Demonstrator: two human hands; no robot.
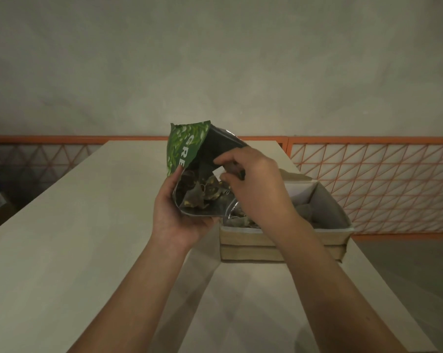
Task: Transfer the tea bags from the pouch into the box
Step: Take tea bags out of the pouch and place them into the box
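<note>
Bare workroom: plaster wall [215, 59], orange lattice railing [368, 179], plain table [62, 250].

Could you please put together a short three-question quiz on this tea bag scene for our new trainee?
1. True or false: the box already has tea bags in it.
2. Which hand grips the green pouch from below? A) left hand B) right hand C) neither
3. Fill in: the right hand reaches into the open mouth of the ____, where it pinches a small white tag.

Key
1. True: tea bags lie inside the box, which stands on the table.
2. A: the left hand cups the pouch's lower end.
3. pouch
</note>
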